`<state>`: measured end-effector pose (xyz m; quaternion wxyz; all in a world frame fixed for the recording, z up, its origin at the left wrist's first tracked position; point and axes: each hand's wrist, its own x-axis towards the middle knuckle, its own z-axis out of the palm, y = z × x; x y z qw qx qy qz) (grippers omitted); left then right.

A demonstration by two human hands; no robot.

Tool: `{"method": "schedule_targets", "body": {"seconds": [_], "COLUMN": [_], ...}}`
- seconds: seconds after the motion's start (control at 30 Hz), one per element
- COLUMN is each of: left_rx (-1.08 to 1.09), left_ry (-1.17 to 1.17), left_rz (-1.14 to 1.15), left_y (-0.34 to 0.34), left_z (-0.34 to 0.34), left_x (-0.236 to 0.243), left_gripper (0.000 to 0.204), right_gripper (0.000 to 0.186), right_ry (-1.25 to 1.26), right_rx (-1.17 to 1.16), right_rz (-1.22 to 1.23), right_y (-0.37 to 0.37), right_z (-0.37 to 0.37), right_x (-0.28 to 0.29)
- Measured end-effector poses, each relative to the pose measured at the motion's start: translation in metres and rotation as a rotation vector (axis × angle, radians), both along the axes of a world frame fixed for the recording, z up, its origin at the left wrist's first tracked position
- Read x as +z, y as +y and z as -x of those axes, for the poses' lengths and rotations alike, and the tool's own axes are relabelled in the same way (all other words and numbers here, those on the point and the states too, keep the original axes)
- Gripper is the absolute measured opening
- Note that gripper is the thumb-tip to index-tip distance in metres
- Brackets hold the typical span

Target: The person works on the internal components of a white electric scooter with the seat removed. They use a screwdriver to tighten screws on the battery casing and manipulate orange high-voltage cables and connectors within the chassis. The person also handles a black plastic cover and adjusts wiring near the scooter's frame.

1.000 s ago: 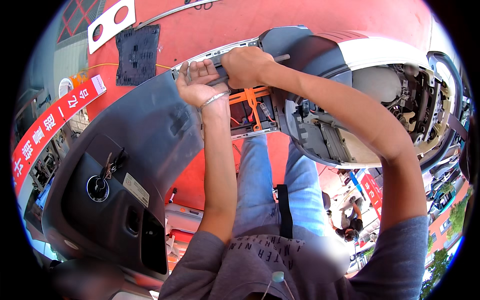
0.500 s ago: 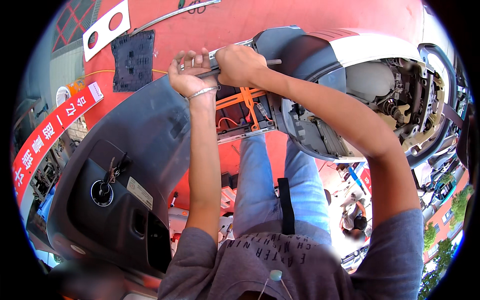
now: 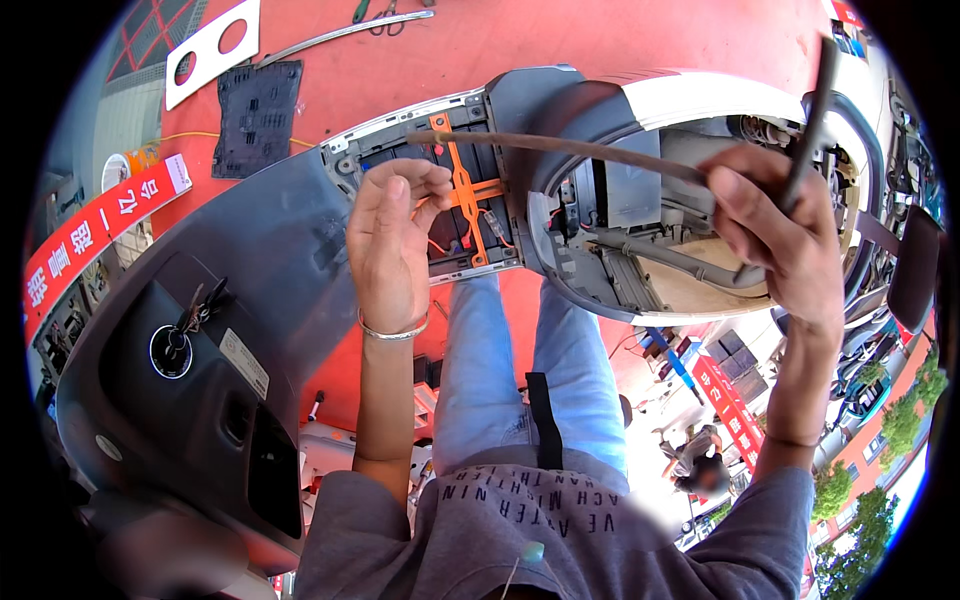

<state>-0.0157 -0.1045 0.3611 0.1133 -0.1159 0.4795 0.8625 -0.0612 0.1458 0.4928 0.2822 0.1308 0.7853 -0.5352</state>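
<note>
My right hand (image 3: 775, 225) is closed around the crossbar of a dark T-handle wrench (image 3: 570, 146), whose long thin shaft points left over the open floor compartment of a scooter. My left hand (image 3: 392, 235) is raised beside that compartment, fingers loosely bent and apart, with nothing seen in it. Inside the compartment an orange cross-shaped bracket (image 3: 462, 185) lies over dark blocks and wires. The wrench tip is above the bracket's far left part; I cannot tell whether it touches anything.
The scooter's dark grey body panel (image 3: 290, 240) extends left to a key lock (image 3: 172, 352). Its opened front end (image 3: 690, 250) lies right. A black textured cover (image 3: 258, 118), a white plate with two holes (image 3: 212, 50) and a curved metal strip (image 3: 345, 38) rest on the red floor.
My right hand has swung right and nearer with the wrench, lifting it away from the compartment edge. My left hand has come off the wrench and moved nearer me.
</note>
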Motion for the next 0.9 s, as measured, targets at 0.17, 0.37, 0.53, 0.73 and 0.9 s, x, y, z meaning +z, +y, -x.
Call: {"method": "schedule_targets", "body": {"seconds": [0.17,0.37,0.53,0.73,0.9], "left_rx": [-0.191,-0.107,0.057,0.111,0.287], "left_ry": [-0.244,-0.657,-0.815,-1.177,-1.418], "left_rz": [-0.022,-0.057,0.137,0.353,0.444], "left_y": [0.058,0.162,0.215,0.238,0.259], "left_z": [-0.047,-0.097,-0.087,-0.071,-0.048], "left_x": [0.001,-0.032,-0.083,-0.195,-0.242], "left_gripper": [0.017,0.017,0.022,0.022,0.021], "right_gripper": [0.026,0.019,0.009,0.007,0.008], "right_ry": [-0.059,-0.133,-0.019,0.002,-0.03], "right_rx": [-0.194,-0.181,0.006,-0.058,-0.105], "right_rz": [-0.174,-0.216,-0.379,-0.274,-0.226], "right_y": [0.096,0.105,0.108,0.115,0.128], "right_z": [-0.075,-0.108,-0.114,-0.117,-0.121], "right_x": [0.059,-0.041,-0.13,-0.155,-0.171]}}
